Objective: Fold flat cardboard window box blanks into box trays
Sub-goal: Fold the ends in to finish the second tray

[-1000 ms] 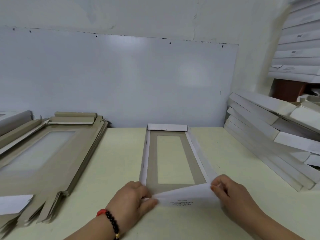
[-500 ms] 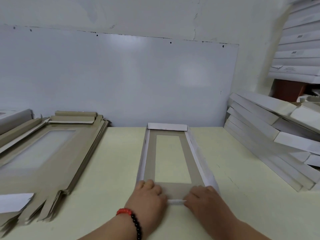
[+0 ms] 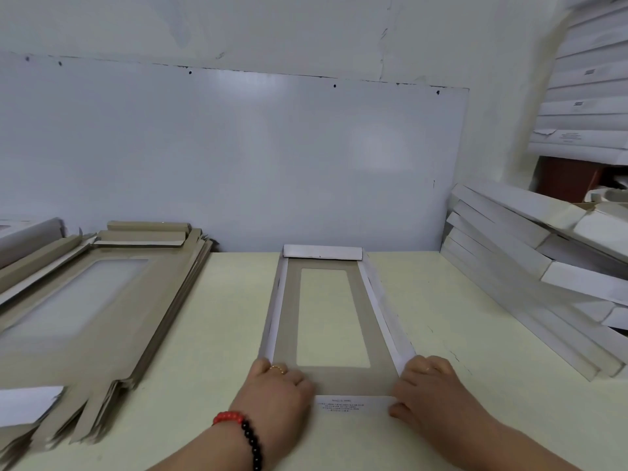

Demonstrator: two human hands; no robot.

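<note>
A cardboard window box blank [image 3: 289, 317], brown inside and white outside, lies lengthwise in the middle of the table [image 3: 221, 317]. Its long side walls and far end flap [image 3: 323, 252] stand folded up. The near end flap [image 3: 353, 404], white with small print, is folded up between my hands. My left hand [image 3: 278, 389] grips the near left corner, fingers curled over onto the brown panel. My right hand [image 3: 428, 392] holds the near right corner, with fingers inside the wall and the thumb pressed against the printed flap's outer face.
A thick stack of flat brown blanks [image 3: 153, 300] covers the table's left side. Folded white boxes [image 3: 509, 266] lean in a pile at the right, with more stacked higher up [image 3: 584, 96]. A pale board [image 3: 238, 158] closes off the back.
One second ago both hands held the near flap raised. They then pressed it down together at its middle. Now they have slid apart to the two near corners.
</note>
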